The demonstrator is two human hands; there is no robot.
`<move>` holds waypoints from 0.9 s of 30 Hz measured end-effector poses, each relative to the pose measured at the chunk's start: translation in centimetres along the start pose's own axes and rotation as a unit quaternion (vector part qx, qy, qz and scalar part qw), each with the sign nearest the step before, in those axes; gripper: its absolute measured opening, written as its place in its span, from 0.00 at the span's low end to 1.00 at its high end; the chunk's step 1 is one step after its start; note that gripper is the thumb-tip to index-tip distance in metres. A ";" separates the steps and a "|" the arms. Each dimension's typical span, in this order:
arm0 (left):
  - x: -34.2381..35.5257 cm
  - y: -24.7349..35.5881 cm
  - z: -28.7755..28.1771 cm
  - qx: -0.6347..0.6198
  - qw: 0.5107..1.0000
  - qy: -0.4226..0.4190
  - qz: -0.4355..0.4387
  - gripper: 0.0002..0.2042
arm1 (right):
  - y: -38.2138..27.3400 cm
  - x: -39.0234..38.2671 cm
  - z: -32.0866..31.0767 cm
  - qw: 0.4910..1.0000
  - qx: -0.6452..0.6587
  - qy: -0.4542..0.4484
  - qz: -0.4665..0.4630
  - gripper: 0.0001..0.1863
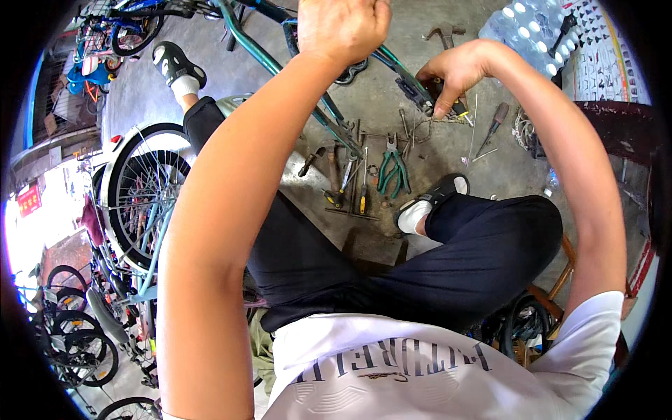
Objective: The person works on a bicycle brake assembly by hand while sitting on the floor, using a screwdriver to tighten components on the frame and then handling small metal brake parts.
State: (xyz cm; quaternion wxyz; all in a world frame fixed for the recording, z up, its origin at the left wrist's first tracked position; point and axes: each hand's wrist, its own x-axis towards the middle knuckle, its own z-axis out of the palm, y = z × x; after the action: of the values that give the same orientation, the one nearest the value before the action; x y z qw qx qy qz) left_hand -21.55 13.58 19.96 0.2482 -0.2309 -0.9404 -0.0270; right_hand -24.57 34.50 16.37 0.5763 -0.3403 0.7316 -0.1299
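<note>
A dark green bicycle frame [241, 35] stands in front of me, its tubes passing under and beside my forearm. My left hand [343, 28] is closed in a fist over the frame at the top edge; what its fingers wrap round is hidden. To the right, my right hand [462, 70] is closed on a screwdriver [459, 108] with a yellow and black handle. Its thumb presses near the handle, beside the dark end of a frame stay [414, 92]. Green-handled pliers [393, 168] lie on the floor below the frame.
Around the pliers lie a yellow-handled screwdriver [363, 199], a hammer [332, 164] and several other tools. Another screwdriver [495, 122] and a claw hammer [444, 33] lie farther right. Wrapped water bottles [521, 35] stand back right. A bicycle wheel [143, 189] is at left.
</note>
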 end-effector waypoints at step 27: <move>-0.5 -0.4 0.5 -0.004 1.000 0.030 -0.007 0.19 | -1.5 -1.0 1.3 0.991 -0.124 0.049 0.023 0.23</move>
State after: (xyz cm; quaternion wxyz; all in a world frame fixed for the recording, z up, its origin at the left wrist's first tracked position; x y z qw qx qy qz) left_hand -21.58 13.04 19.27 0.2752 -0.2241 -0.9340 -0.0398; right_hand -22.71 34.25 17.60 0.4962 -0.3858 0.7767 -0.0413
